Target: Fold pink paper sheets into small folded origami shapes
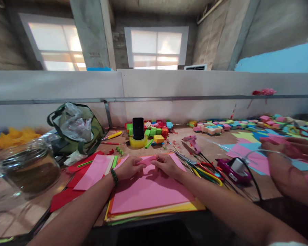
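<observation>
A brown worktable (213,145) carries a stack of coloured paper sheets (149,191), red and pink sheets (89,172) to its left, a glass jar (28,167), a green bag (75,128), a tape roll (138,141), foam blocks (154,130), scissors (192,162), a pink glue gun (193,141) and what may be a purple charger (233,169).

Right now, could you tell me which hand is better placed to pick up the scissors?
The right hand, probably: the scissors lie just to its right, while the left hand sits on the far side of the folded pink paper that both pinch.
</observation>
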The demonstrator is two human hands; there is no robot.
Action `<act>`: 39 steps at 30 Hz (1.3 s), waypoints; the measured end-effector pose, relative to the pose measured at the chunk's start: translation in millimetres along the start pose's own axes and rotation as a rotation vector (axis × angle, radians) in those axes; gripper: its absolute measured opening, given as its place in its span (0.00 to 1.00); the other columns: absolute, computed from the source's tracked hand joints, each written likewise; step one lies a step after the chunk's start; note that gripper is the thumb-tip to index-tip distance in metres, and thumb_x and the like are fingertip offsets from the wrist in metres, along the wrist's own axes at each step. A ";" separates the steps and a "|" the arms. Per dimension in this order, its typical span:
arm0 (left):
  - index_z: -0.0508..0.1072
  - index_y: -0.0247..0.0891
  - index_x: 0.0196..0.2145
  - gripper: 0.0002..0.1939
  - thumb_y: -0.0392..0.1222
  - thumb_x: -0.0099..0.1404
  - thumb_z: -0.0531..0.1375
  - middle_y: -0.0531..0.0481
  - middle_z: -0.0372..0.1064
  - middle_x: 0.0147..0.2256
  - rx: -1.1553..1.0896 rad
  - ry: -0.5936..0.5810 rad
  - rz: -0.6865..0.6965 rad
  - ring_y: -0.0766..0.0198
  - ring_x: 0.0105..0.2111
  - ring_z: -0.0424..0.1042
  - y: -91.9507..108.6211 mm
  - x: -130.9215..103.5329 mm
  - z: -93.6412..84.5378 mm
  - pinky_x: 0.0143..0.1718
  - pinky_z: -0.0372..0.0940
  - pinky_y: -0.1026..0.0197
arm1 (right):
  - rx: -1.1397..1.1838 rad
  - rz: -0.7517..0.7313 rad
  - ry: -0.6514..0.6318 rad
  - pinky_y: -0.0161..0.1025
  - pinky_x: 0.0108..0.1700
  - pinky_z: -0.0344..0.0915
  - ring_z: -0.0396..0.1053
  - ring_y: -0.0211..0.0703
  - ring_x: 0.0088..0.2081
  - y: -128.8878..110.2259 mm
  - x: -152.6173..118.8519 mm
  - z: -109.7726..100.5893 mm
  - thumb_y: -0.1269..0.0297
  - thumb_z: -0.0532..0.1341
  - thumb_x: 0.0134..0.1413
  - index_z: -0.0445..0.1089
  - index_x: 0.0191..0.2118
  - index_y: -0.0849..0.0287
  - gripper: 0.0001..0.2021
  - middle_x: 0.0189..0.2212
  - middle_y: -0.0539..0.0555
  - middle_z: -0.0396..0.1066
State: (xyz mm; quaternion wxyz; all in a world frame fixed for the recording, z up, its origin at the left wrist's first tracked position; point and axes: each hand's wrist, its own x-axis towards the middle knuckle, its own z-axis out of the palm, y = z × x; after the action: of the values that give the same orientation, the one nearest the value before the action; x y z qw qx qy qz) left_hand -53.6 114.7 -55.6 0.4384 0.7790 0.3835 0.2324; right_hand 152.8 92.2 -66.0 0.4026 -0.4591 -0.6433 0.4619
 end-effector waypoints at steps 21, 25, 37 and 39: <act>0.68 0.34 0.25 0.14 0.47 0.62 0.54 0.54 0.65 0.18 0.098 0.116 0.057 0.71 0.15 0.61 -9.9 4.6 -5.4 0.15 0.52 0.69 | -0.068 0.092 0.048 0.27 0.11 0.52 0.57 0.30 0.11 -5.6 0.9 3.9 0.56 0.60 0.50 0.66 0.42 0.60 0.16 0.16 0.43 0.66; 0.68 0.34 0.25 0.14 0.46 0.62 0.54 0.55 0.65 0.17 0.121 0.121 0.052 0.71 0.15 0.60 -10.4 5.5 -5.3 0.15 0.51 0.69 | -0.086 0.101 0.074 0.27 0.10 0.53 0.58 0.31 0.11 -4.0 2.7 3.2 0.57 0.59 0.50 0.66 0.45 0.60 0.17 0.16 0.43 0.66; 0.66 0.34 0.21 0.17 0.47 0.62 0.54 0.55 0.64 0.16 0.137 0.165 0.048 0.71 0.15 0.60 -10.1 5.0 -5.2 0.16 0.51 0.69 | -0.198 -0.046 0.156 0.31 0.17 0.61 0.62 0.34 0.16 -1.0 8.7 -8.7 0.55 0.57 0.53 0.64 0.47 0.61 0.19 0.17 0.44 0.65; 0.67 0.35 0.22 0.17 0.48 0.62 0.54 0.55 0.64 0.16 0.140 0.172 0.053 0.71 0.15 0.60 -11.5 5.4 -5.4 0.16 0.51 0.69 | -0.274 -0.102 0.225 0.34 0.22 0.64 0.66 0.37 0.21 -6.9 24.8 -24.7 0.54 0.59 0.51 0.65 0.44 0.61 0.18 0.20 0.46 0.67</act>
State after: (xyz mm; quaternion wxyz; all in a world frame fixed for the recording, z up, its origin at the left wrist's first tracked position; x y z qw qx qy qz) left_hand -58.7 125.5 -62.7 0.3420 0.7947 0.4145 0.2824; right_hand 168.2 120.6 -50.9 0.4284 -0.5253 -0.6735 0.2948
